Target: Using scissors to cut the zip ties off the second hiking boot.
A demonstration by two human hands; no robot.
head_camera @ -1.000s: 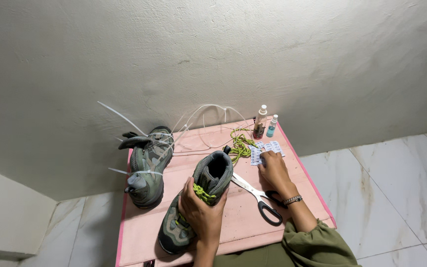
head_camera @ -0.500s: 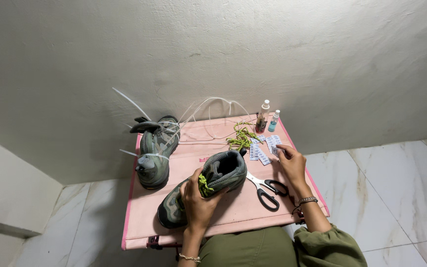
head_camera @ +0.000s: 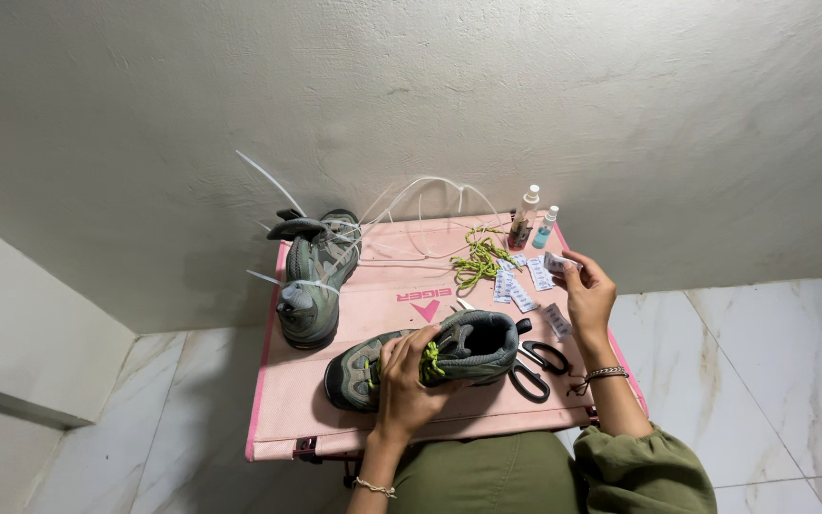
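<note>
A grey-green hiking shoe (head_camera: 449,352) lies on its side on the pink table (head_camera: 387,295), its opening turned right. My left hand (head_camera: 406,381) grips it at the middle, over a bit of yellow-green lace. My right hand (head_camera: 587,295) is raised over the table's right side and pinches a small white packet (head_camera: 556,262) between its fingertips. Several more white packets (head_camera: 523,286) lie scattered below it. A loose yellow-green lace (head_camera: 478,259) is bunched near the table's back.
A second shoe (head_camera: 314,276) stands at the back left with white cable ties (head_camera: 411,205) sticking out. Black scissors (head_camera: 535,366) lie right of the held shoe. Two small bottles (head_camera: 533,219) stand at the back right by the wall. Marble floor surrounds the table.
My right hand has lifted from the scattered packets with one pinched in its fingers. The shoe under my left hand has tipped further onto its side.
</note>
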